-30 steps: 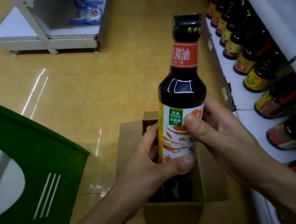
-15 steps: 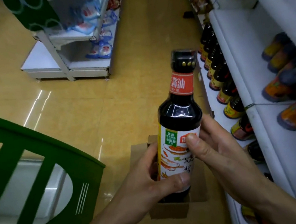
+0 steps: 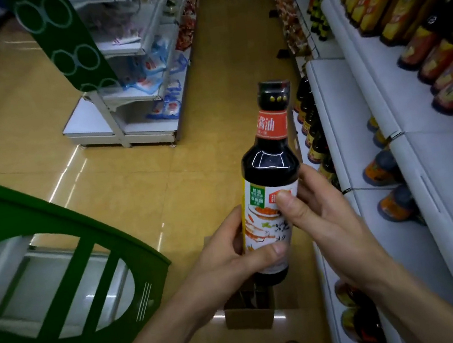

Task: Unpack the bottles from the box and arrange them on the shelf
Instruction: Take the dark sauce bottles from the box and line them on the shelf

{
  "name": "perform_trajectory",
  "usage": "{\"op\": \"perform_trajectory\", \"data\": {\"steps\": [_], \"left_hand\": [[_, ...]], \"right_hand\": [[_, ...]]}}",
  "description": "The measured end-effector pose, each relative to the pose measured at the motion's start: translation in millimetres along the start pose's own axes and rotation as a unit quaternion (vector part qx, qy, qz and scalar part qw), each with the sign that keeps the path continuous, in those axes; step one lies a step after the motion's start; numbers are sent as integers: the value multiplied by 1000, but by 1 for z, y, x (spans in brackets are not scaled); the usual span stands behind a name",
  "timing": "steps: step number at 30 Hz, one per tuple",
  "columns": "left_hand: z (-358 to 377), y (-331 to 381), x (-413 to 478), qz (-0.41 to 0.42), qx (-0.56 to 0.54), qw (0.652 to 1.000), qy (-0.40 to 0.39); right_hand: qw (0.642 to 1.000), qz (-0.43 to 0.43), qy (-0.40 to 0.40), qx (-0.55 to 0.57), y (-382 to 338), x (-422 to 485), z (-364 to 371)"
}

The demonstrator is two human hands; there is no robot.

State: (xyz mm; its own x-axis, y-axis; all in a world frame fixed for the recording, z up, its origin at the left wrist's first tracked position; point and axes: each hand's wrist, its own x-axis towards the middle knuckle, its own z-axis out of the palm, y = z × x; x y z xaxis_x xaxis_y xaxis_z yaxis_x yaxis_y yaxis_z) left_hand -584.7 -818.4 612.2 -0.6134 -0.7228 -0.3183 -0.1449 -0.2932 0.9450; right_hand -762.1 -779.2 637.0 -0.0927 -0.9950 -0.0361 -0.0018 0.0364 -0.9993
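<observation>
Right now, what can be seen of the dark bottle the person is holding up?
The dark glossy soy-sauce bottle is held nearly upright above the open brown cardboard box. It has a black cap, a red neck band, and a white-and-yellow body label with a green patch. The left hand grips its lower body; the right hand holds the label higher up, thumb across the front.

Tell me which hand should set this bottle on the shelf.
Right, probably. The right hand grips the bottle on the side facing the shelf; the left hand holds its far side and would have to cross over.
</observation>
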Motion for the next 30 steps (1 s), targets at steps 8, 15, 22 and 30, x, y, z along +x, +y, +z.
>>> {"op": "perform_trajectory", "data": {"steps": [8, 15, 22, 30], "left_hand": [[44, 55, -6, 49, 10, 999, 12], [89, 103, -3, 117, 13, 993, -1], [124, 142, -1, 145, 42, 989, -8], [158, 166, 1, 153, 57, 986, -36]], "right_hand": [[999, -33, 6, -25, -67, -16, -38], [995, -81, 33, -47, -116, -31, -74], [991, -105, 59, -53, -158, -45, -107], [985, -125, 100, -65, -184, -68, -134]]}}
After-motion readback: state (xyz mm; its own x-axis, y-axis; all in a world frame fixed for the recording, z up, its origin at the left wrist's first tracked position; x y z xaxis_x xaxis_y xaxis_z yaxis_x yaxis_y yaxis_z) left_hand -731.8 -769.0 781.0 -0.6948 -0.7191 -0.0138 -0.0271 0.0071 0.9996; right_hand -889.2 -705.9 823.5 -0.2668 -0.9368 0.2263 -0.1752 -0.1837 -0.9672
